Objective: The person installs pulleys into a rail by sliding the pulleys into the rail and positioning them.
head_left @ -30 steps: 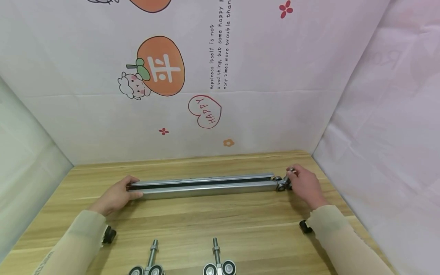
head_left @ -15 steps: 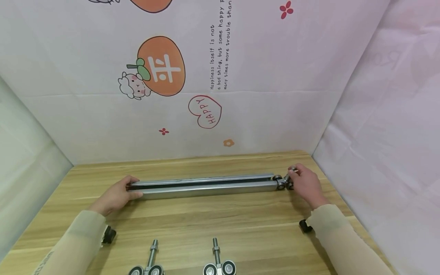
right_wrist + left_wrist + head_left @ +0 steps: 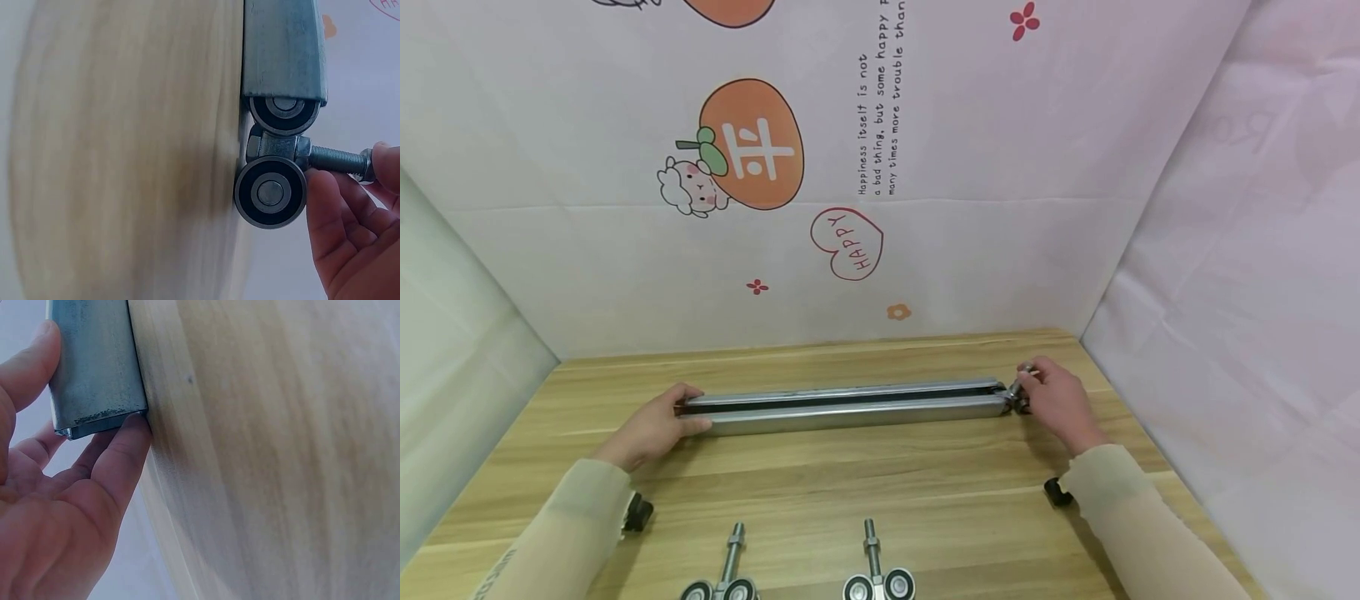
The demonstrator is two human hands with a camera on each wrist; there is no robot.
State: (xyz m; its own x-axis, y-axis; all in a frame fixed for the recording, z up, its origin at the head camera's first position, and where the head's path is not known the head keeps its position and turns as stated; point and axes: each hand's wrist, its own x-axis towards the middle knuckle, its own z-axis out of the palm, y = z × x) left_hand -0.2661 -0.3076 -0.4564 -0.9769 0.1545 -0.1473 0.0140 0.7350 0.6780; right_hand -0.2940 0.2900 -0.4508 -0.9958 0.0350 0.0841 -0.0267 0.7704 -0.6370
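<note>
A long slotted metal rail (image 3: pixel 850 418) lies across the wooden table with its slot facing up. My left hand (image 3: pixel 651 427) grips its left end, thumb on the near side and fingers at the far side and end. At the right end, my right hand (image 3: pixel 1062 403) pinches the bolt (image 3: pixel 337 160) of a trolley roller (image 3: pixel 270 194) between thumb and fingers. In the right wrist view the roller's leading wheel (image 3: pixel 284 117) sits partly inside the rail's end, and its trailing wheels are outside. The bolt sticks up from the slot side.
Two more trolley rollers, one on the left (image 3: pixel 727 575) and one on the right (image 3: pixel 876 567), stand at the near edge of the view, bolts pointing away. A printed white cloth (image 3: pixel 970 250) rises behind the table (image 3: pixel 880 479), with plain cloth at both sides.
My right hand has moved slightly left, bringing the roller's front wheels from just outside the rail's right end into it. The left hand and the rail have stayed put.
</note>
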